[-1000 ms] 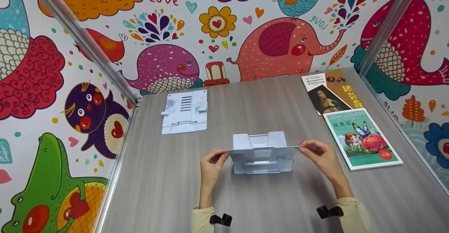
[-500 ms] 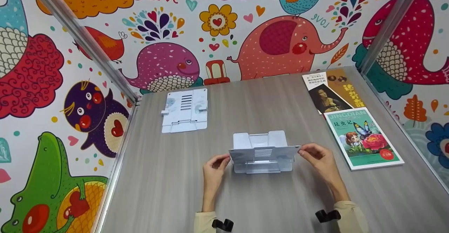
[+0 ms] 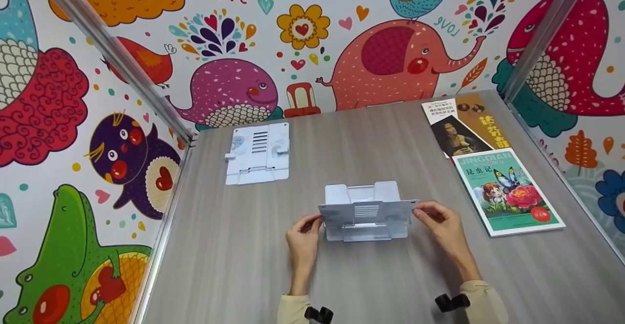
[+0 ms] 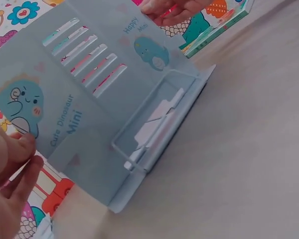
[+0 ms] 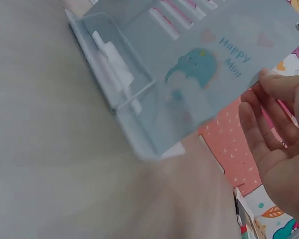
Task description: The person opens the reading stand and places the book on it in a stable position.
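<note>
A pale blue book stand [image 3: 368, 212] with cartoon dinosaurs and slots stands unfolded on the table, its back panel [image 4: 79, 94] raised. In the head view my left hand [image 3: 303, 241] pinches the panel's left edge between thumb and fingers. My right hand [image 3: 443, 231] holds the opposite edge; in the right wrist view its thumb [image 5: 279, 85] lies at the edge beside the "Happy Mini" print. A wire bar [image 4: 132, 162] and white clips show along the stand's lower ledge.
A second book stand [image 3: 258, 153] lies flat at the back left. Two books, a green one [image 3: 510, 192] and a brown-and-white one [image 3: 464, 126], lie at the right. Cartoon-printed walls [image 3: 332, 2] and metal posts [image 3: 547, 36] enclose the table.
My left hand has slid a little down and inward along the panel's left edge. The right hand has shifted slightly down and left. The stand stays nearly in place.
</note>
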The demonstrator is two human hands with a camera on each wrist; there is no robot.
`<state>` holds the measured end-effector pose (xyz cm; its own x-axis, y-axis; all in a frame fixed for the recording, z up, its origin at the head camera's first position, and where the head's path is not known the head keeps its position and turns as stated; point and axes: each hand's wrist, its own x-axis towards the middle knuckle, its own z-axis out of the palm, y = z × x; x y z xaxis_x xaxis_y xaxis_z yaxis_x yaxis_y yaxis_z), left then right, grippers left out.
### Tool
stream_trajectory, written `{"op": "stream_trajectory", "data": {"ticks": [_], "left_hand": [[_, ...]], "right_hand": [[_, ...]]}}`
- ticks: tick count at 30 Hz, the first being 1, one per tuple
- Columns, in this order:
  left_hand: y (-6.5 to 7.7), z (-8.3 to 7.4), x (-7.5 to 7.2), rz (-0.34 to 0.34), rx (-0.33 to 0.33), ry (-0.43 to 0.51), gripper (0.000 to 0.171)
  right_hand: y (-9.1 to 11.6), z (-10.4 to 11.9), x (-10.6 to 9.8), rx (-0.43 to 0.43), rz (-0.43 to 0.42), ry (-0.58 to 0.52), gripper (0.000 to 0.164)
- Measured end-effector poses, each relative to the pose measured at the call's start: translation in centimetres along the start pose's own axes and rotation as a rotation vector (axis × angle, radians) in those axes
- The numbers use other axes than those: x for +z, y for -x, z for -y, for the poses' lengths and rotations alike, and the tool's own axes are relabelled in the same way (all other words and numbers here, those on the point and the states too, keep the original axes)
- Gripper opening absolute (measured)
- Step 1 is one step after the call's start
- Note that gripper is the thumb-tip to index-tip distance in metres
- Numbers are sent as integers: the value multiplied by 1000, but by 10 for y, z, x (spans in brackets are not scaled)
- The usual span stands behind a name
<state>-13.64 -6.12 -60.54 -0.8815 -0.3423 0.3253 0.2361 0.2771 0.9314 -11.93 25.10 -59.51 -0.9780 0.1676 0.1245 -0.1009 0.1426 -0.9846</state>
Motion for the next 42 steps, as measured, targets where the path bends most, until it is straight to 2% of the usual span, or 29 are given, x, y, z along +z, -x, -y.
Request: {"op": "stream_trajectory", "data": {"ticks": [7,12,16,21,29,33,37,42], "left_hand": [[-6,-17,-2,1,81,75,14],[-14,-16,3,-7,160,77,9],[-26,-14,9,-30,181,53,9],[-42,-10,17,-62,163,35,10],[-60,-10,29,-67,101,33,11],[-67,-13,33,-45,88,22,10],[-73,-14,38,-12,68,29,10],[-81,-15,39,17,47,39,10]], "right_hand": [[-1,29,-5,-83,-16,-94,12],[2,37,-8,-172,-2,-140,9],[7,37,-4,-210,25,-156,10],[13,35,5,-228,42,-116,13],[20,31,18,-296,116,-189,17],[24,32,22,-295,133,-210,17],[29,35,26,-260,108,-208,17],[33,38,34,-256,112,-208,18]]}}
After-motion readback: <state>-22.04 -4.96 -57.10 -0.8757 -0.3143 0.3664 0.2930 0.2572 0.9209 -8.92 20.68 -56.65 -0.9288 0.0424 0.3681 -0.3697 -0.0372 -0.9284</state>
